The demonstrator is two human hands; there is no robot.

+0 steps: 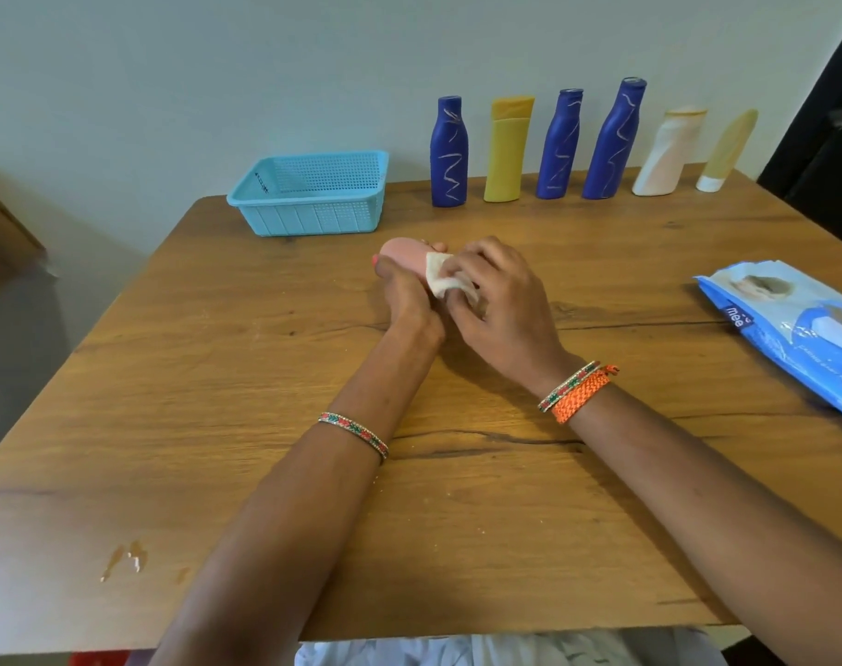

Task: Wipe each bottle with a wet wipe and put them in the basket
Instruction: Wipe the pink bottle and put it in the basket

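Above table centre: pink bottle (402,254) in left hand (404,293) grip, right hand (495,300) pressing wipe (440,276).

Soft, even daylight fills my head-camera view, with faint shadows pooling under my forearms on the wooden table (217,377). A pale sheen washes out the table's near-left corner. Wide-angle distortion bows the table edges and tilts the bottles (553,146) outward. Detail is slightly soft throughout, muddier toward the frame's corners.
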